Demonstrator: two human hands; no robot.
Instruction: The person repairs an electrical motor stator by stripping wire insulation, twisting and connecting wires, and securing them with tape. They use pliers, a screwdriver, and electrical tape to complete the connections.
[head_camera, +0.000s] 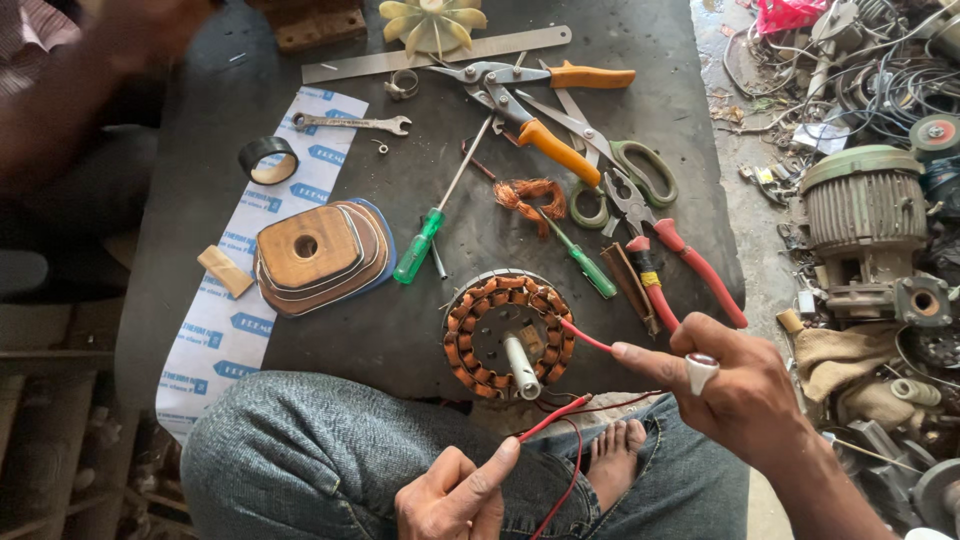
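Nearest the camera, the left hand (455, 495) rests on a knee in blue jeans (300, 450), thumb and forefinger pinched on the end of a red wire (553, 415). The right hand (730, 385), wearing a ring, pinches another red lead (585, 335) that runs to the stator (508, 335). That stator, ringed with copper windings and with a pale shaft at its centre, lies at the near edge of the dark counter (420, 330), just beyond the knee. A bare foot (612, 455) shows below it.

Farther along the counter lie a stepped wooden winding former (318, 255) on a strip of white printed sheet (235, 300), a green-handled screwdriver (430, 225), red-handled pliers (680, 260) and a tangle of copper wire (530, 195). Beyond these are a roll of black tape (268, 158), a spanner (350, 123), green-handled scissors (620, 165), orange-handled snips (530, 100), a steel ruler (435, 55) and a cream fan blade (432, 22).

No containers are in sight. To the right, the floor carries an old motor (862, 215) amid cables and scrap.
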